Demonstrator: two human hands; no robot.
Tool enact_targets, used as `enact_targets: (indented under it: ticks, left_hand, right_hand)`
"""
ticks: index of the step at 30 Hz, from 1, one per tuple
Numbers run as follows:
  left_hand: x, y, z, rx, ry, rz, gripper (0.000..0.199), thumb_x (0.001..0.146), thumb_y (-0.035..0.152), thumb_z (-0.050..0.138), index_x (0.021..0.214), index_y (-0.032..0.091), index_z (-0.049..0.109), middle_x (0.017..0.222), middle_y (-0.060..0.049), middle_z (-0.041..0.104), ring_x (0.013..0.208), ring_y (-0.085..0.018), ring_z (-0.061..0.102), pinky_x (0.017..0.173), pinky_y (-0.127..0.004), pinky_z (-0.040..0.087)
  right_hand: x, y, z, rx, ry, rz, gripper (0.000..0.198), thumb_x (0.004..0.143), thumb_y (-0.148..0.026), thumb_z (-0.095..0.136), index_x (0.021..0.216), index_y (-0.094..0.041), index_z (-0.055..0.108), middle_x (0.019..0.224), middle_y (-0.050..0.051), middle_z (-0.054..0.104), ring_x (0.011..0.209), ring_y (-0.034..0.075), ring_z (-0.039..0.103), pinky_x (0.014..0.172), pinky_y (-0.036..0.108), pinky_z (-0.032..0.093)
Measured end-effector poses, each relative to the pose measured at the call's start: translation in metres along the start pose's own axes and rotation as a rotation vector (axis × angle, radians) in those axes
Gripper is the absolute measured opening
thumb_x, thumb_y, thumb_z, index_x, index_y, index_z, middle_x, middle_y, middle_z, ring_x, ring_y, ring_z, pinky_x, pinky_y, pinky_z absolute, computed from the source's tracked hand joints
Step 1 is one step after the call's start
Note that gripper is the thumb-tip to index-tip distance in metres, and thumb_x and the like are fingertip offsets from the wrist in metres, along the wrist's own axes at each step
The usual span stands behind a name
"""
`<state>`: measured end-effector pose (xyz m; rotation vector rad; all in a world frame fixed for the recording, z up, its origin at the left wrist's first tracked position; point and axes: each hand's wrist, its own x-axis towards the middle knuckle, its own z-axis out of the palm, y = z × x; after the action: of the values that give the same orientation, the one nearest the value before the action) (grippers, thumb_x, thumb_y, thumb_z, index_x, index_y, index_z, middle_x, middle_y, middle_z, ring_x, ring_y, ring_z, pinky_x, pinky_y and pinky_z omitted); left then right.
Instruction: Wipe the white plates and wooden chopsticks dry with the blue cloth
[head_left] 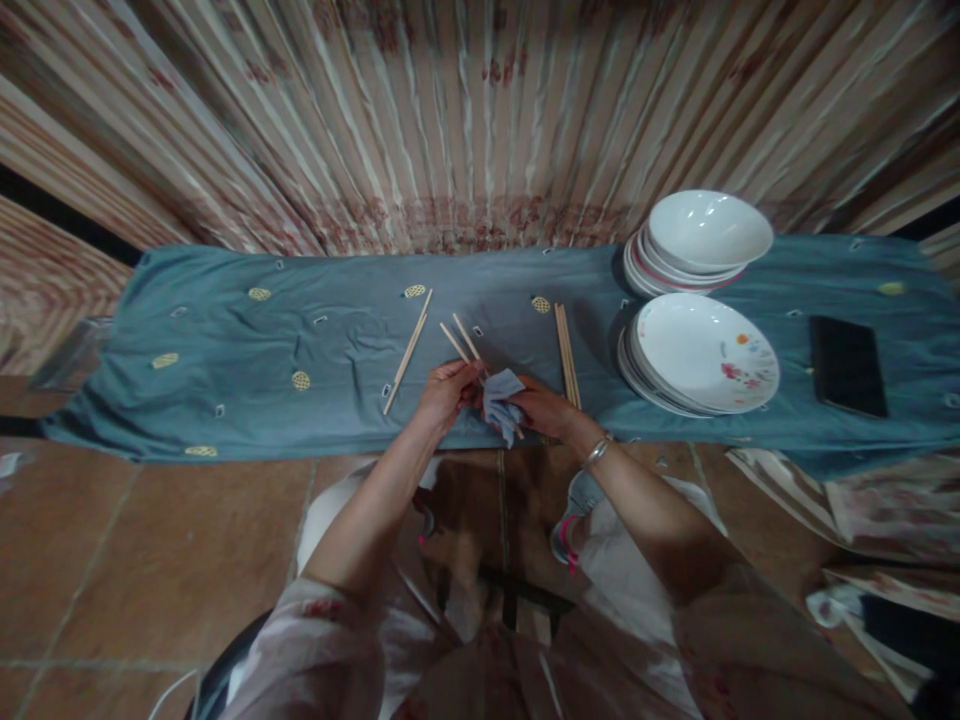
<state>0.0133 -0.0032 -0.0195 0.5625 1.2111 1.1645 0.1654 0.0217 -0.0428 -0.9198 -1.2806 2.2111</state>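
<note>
Near the front edge of the cloth-covered table, my left hand (448, 388) is closed on a pair of wooden chopsticks (466, 338), whose far ends splay apart. My right hand (541, 406) grips a light blue cloth (502, 398) wrapped about the lower part of the same chopsticks. Their near ends poke out below the cloth. To the left lies another pair of chopsticks (407, 352), slanted on the tablecloth. On the right, beside my right hand, several more chopsticks (566, 350) lie side by side.
A stack of floral plates (697, 350) stands right of the chopsticks, with a stack of white bowls (709, 235) behind it. Farther right lies a flat black device (848, 366). The blue-green tablecloth (225, 350) covers the narrow table; a pleated curtain (450, 120) hangs behind.
</note>
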Motion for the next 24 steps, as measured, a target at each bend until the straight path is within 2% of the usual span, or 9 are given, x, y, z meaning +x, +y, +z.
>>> enact_targets:
  ticks: [5,13,16,20,24]
  left_hand:
    - [0.004,0.005,-0.004,-0.034,0.021,0.085,0.025,0.060,0.030,0.081,0.065,0.010,0.067,0.045,0.008,0.041,0.036,0.000,0.028,0.035,-0.017,0.012]
    - [0.008,0.011,-0.008,-0.034,0.046,0.122,0.029,0.056,0.033,0.083,0.065,0.011,0.066,0.043,0.009,0.038,0.037,-0.001,0.027,0.035,-0.016,0.013]
    - [0.008,0.007,-0.003,-0.037,0.036,0.117,0.031,0.055,0.035,0.083,0.069,0.011,0.067,0.044,0.009,0.039,0.038,-0.001,0.028,0.035,-0.016,0.014]
    - [0.008,-0.004,0.006,0.011,-0.016,0.079,0.033,0.054,0.038,0.082,0.068,0.012,0.067,0.042,0.009,0.040,0.036,-0.002,0.030,0.035,-0.017,0.015]
    - [0.010,-0.014,0.013,0.071,-0.042,0.025,0.031,0.059,0.042,0.078,0.065,0.014,0.066,0.037,0.008,0.040,0.033,-0.003,0.030,0.035,-0.018,0.015]
  right_hand:
    - [-0.004,-0.002,0.003,-0.033,-0.040,0.013,0.026,0.071,-0.045,0.071,0.067,-0.019,0.069,0.060,0.001,0.068,0.052,0.012,0.055,0.047,0.023,0.040]
    - [-0.015,0.000,0.003,-0.047,-0.072,-0.001,0.028,0.072,-0.047,0.070,0.072,-0.019,0.070,0.063,0.000,0.067,0.056,0.012,0.056,0.054,0.024,0.044]
    - [-0.017,0.003,0.003,-0.058,-0.035,-0.015,0.029,0.074,-0.047,0.068,0.075,-0.019,0.070,0.066,0.001,0.069,0.061,0.013,0.060,0.055,0.024,0.043]
    - [-0.017,0.008,0.001,0.001,0.048,-0.032,0.028,0.069,-0.048,0.070,0.069,-0.020,0.068,0.064,0.000,0.069,0.068,0.015,0.063,0.056,0.023,0.043]
    - [-0.015,0.012,-0.001,0.035,0.079,-0.032,0.025,0.066,-0.046,0.071,0.066,-0.021,0.066,0.062,0.000,0.068,0.069,0.016,0.064,0.059,0.024,0.045]
